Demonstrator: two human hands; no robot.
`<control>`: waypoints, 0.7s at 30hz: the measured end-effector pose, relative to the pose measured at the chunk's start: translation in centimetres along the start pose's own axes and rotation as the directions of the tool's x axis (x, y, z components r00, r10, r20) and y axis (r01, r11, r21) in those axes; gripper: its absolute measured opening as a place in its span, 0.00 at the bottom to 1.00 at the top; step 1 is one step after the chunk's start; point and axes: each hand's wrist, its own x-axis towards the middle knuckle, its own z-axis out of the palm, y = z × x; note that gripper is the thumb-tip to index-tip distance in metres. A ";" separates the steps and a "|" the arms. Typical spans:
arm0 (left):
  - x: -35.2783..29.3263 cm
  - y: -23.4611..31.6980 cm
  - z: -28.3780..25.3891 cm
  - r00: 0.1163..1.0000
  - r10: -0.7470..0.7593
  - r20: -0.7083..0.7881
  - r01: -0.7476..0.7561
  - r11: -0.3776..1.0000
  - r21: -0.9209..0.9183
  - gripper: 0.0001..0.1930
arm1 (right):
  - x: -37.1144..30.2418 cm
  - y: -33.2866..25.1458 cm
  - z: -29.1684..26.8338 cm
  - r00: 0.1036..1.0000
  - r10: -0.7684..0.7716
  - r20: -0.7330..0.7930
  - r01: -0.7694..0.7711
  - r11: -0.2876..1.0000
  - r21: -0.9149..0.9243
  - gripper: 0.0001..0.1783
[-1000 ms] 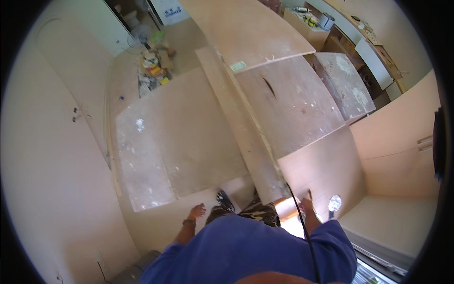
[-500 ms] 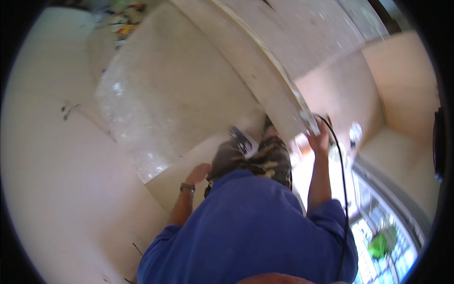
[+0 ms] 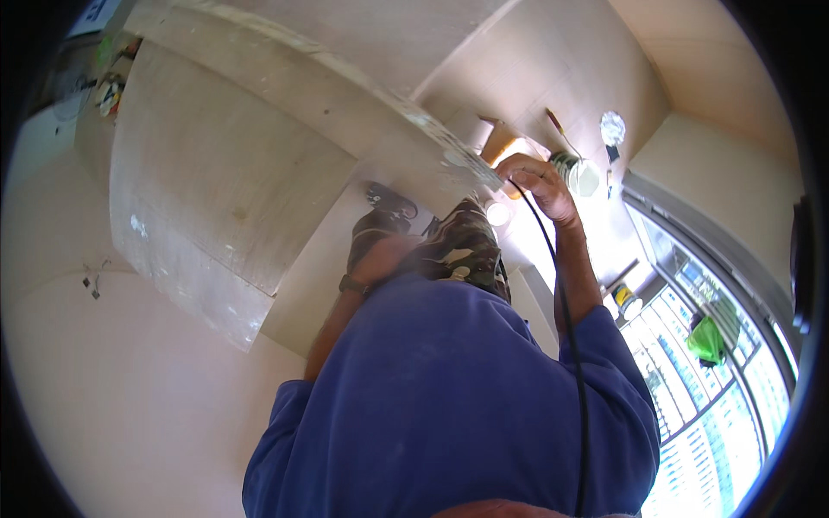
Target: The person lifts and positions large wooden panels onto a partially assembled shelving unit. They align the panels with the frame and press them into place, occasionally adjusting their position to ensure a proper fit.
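A long, pale wooden plank (image 3: pixel 285 95), scuffed and spotted with white, slants from the upper left down to the front of my legs. Its near end meets my right hand (image 3: pixel 542 184), whose fingers are curled round that corner. A thin black cable (image 3: pixel 557 268) passes by the same hand and hangs down along my arm. My left hand (image 3: pixel 386 259) is smeared by motion over my camouflage trousers (image 3: pixel 466 246), so its fingers cannot be made out. Beyond the left hand spreads a wide, dusty tan panel (image 3: pixel 224 164) beside the plank.
Past my right hand stand a striped bucket (image 3: pixel 577 173) and an orange-and-brown box (image 3: pixel 511 147). A long-handled tool (image 3: pixel 557 125) and a crumpled shiny bundle (image 3: pixel 612 128) lie near them. A green bag (image 3: pixel 706 339) hangs by the barred window. Pale wall (image 3: pixel 112 371) is at left.
The view has swung, so the plank lies flatter across it and more of the window and bucket shows. My left hand has come inward over my trousers; my right hand stays at the plank's end.
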 end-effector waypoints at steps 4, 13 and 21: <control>0.3 5.3 -0.2 0.959 -0.179 0.221 0.157 0.981 0.115 0.16 | -4.8 4.7 0.4 0.991 -0.026 0.130 0.004 0.986 0.167 0.15; -4.5 3.6 -3.0 0.979 -0.202 0.034 0.178 0.922 0.344 0.18 | -13.1 14.8 8.9 0.943 0.164 -0.288 0.192 0.440 0.877 0.15; -9.0 -9.3 -7.6 0.970 -0.236 -0.054 0.234 0.854 0.465 0.18 | -26.2 29.5 17.2 0.530 0.624 -0.574 -0.303 0.772 0.559 0.08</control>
